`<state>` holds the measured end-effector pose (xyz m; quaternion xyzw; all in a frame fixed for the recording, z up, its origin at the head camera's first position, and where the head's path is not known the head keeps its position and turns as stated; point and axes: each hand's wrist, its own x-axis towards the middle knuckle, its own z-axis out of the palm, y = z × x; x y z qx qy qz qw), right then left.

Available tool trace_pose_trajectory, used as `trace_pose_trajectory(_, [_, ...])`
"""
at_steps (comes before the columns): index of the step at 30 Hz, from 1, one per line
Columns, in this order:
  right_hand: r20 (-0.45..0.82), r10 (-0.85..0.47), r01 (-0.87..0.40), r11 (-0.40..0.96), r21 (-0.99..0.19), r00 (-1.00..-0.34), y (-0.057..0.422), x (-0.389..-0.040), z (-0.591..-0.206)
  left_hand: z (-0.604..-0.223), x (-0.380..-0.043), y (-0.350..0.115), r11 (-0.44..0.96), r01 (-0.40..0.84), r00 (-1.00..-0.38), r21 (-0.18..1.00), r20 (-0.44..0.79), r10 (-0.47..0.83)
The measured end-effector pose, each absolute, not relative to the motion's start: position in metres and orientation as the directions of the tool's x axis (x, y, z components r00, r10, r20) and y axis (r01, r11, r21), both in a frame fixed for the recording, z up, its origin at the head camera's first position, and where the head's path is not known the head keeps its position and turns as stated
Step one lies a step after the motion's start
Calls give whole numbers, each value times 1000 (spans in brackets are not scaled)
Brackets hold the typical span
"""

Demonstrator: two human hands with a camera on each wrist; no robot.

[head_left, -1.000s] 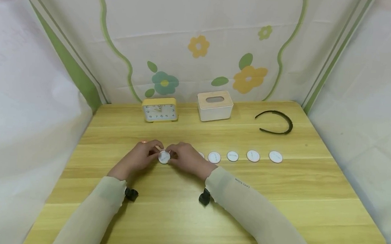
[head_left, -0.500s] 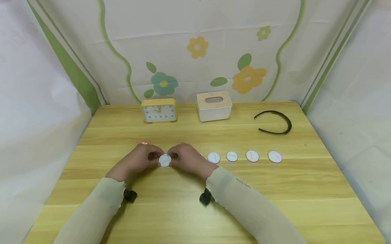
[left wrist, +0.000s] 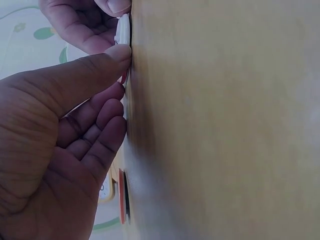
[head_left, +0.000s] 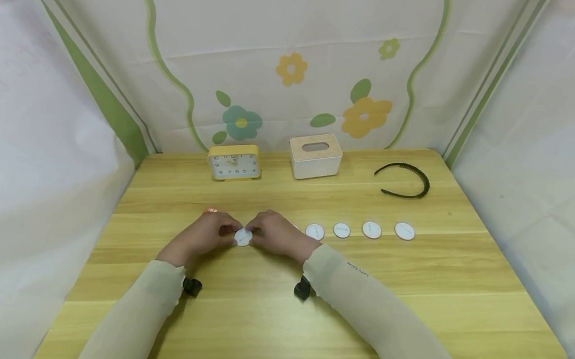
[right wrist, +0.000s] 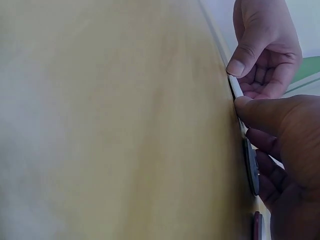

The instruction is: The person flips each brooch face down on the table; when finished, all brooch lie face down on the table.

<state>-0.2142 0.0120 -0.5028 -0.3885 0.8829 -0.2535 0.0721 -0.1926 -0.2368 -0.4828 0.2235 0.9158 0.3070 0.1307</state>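
A small round white disc (head_left: 243, 237) with a thin dark mark on its face lies flat on the wooden table between both hands. My left hand (head_left: 207, 233) pinches its left edge, thumb tip on the near side. From the right, my right hand (head_left: 275, 233) holds the opposite edge. Seen edge-on in the left wrist view, the disc (left wrist: 123, 31) sits between the two thumbs. Beyond the left hand, an orange-edged disc (left wrist: 121, 196) is mostly hidden in the head view. In the right wrist view, a dark-edged disc (right wrist: 251, 167) lies beside my right fingers.
A row of similar white discs (head_left: 342, 230) runs rightward from my right hand, one partly covered by it. Along the back stand a yellow clock (head_left: 235, 162) and a white tissue box (head_left: 317, 158) with a wooden lid. A black headband (head_left: 423, 182) lies at the back right.
The disc between my hands has shifted slightly toward the near edge of the table, and the fingers moved with it. Over the last half second it has hardly moved.
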Motion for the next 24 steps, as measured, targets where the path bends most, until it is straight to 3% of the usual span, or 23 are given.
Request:
trace_pose_trajectory(8, [79,-722,-654,569,-498,-688,11,-215,-503,-486,-193,-242,726,314,-877,612,-106,469])
trace_pose_trajectory(17, [56,-719,-649,588,-483,-693,11,-216,-505,-475,-199,-274,780,174,-958,602,-78,274])
trace_pose_trajectory(24, [37,-718,-639,594,-489,-695,11,-216,-505,-483,-212,-309,792,85,-971,605,-129,203])
